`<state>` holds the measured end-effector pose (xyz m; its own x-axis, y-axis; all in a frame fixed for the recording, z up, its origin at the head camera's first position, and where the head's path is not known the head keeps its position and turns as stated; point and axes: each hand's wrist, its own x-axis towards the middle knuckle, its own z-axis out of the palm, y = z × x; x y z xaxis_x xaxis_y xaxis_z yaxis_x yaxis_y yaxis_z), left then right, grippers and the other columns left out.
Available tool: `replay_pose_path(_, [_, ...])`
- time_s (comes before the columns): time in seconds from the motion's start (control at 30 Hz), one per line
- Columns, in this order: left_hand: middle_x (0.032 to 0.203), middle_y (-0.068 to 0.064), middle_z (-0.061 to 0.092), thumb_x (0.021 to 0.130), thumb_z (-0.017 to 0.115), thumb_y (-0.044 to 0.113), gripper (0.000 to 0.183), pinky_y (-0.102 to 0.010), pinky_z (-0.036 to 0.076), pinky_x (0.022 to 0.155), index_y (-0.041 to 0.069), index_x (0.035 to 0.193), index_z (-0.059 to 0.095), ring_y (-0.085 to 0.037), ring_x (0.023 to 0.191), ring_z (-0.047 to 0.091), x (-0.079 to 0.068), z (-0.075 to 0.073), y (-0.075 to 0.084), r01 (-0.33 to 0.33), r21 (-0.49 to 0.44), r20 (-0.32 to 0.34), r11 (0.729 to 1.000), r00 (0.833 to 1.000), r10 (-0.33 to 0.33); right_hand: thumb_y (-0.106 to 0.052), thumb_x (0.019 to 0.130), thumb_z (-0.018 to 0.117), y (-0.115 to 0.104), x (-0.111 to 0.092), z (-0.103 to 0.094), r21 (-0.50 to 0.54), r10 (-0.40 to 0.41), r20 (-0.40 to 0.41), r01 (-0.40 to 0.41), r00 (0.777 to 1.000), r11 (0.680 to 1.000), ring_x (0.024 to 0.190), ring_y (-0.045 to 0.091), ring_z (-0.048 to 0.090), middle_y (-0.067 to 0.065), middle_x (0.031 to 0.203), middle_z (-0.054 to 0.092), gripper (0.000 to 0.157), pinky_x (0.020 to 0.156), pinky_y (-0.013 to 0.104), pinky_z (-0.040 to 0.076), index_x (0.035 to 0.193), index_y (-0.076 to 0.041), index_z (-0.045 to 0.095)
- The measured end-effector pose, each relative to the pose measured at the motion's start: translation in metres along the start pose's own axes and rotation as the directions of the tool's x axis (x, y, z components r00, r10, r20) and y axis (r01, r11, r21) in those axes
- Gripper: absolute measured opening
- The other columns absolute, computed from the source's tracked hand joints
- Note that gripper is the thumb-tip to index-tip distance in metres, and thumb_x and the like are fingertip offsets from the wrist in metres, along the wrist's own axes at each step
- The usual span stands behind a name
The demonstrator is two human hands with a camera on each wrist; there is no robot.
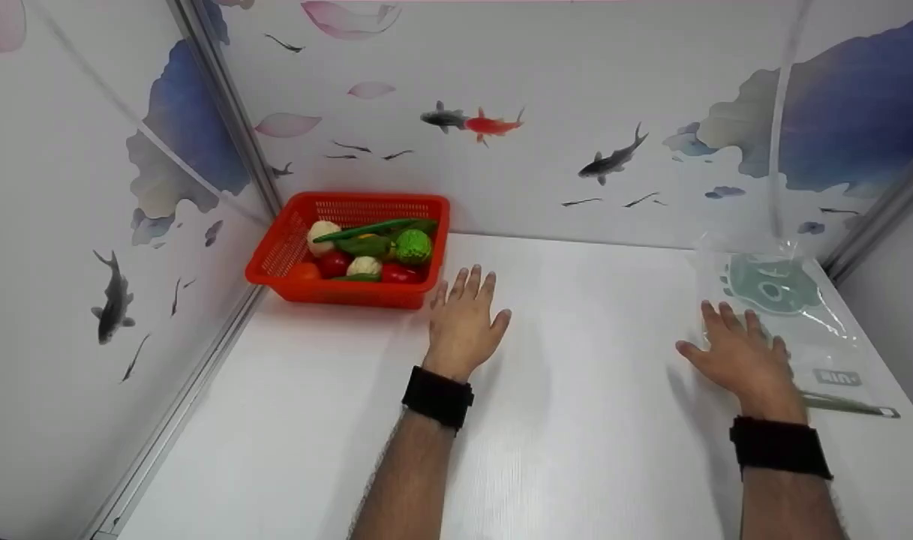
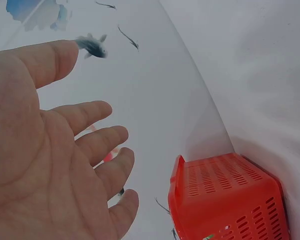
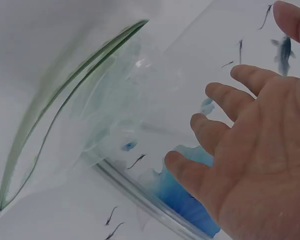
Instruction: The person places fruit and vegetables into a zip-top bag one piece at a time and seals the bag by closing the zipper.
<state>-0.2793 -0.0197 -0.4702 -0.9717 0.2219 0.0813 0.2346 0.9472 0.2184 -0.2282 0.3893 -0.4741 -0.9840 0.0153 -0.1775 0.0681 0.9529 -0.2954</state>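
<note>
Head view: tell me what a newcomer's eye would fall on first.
The red basket of vegetables, back left on the table, likely catches the eye first. Next come the left hand just right of it and the right hand by a clear bag at the right. A printed red fish stands out on the back wall.
</note>
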Motion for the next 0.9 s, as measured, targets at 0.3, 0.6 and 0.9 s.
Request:
replay_pose_path(0.3, [0.195, -0.007, 0.034, 0.121, 0.057, 0.052, 0.074, -0.056, 0.021, 0.152, 0.019, 0.185, 0.038, -0.028, 0.183, 0.031, 0.001, 0.001, 0.001, 0.009, 0.013, 0.009, 1.0, 1.0, -0.009, -0.064, 0.121, 0.045, 0.055, -0.017, -0.013, 0.033, 0.068, 0.095, -0.071, 0.993, 0.997, 0.166, 0.082, -0.004, 0.053, 0.18, 0.001, 0.106, 0.127, 0.102, 0.006, 0.178, 0.017, 0.006])
replay_pose_path(0.6, [0.195, -0.007, 0.035, 0.122, 0.057, 0.051, 0.073, -0.056, 0.022, 0.152, 0.019, 0.185, 0.039, -0.028, 0.183, 0.032, 0.002, -0.001, 0.001, 0.006, 0.011, 0.004, 1.0, 1.0, -0.006, -0.058, 0.121, 0.046, 0.089, -0.028, -0.013, 0.026, 0.117, 0.128, -0.122, 0.985, 0.992, 0.159, 0.088, 0.001, 0.058, 0.174, 0.003, 0.102, 0.122, 0.106, 0.013, 0.173, 0.021, 0.01])
replay_pose_path(0.9, [0.191, -0.01, 0.043, 0.12, 0.06, 0.048, 0.07, -0.057, 0.028, 0.15, 0.016, 0.181, 0.047, -0.03, 0.18, 0.039, 0.001, 0.001, -0.003, -0.025, 0.005, -0.055, 1.0, 0.998, 0.025, -0.062, 0.121, 0.049, 0.107, -0.03, -0.002, 0.153, 0.126, 0.29, -0.176, 0.949, 0.972, 0.157, 0.089, -0.013, 0.059, 0.171, -0.013, 0.111, 0.124, 0.104, 0.003, 0.173, 0.02, -0.004])
